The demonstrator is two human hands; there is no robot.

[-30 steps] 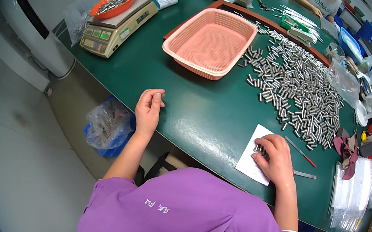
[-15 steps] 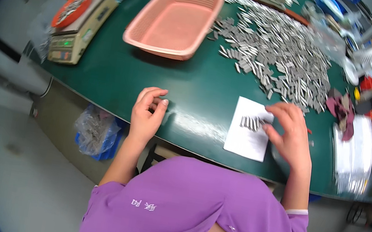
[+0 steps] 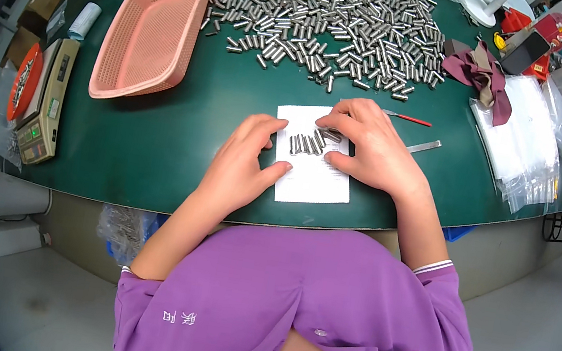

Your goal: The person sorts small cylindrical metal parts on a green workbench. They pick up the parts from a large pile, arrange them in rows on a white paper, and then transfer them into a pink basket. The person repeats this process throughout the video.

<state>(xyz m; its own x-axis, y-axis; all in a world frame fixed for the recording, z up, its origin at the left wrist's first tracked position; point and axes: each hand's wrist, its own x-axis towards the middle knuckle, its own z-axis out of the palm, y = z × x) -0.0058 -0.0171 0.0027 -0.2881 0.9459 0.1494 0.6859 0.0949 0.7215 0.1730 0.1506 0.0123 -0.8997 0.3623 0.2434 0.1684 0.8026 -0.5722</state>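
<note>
Markings: two white embroidered characters on the chest of a purple shirt; faint print, too small to read, on a white sheet; a green-lit display, illegible, on a beige scale.

Shiny metal, glossy green

The short silver metal cylinders look smooth and shiny; the white rectangular paper sheet is matt. The dark-green tabletop has a glossy sheen. The pink rectangular plastic basket looks perforated. The maroon cloth and the purple fabric shirt look soft and matt.
</note>
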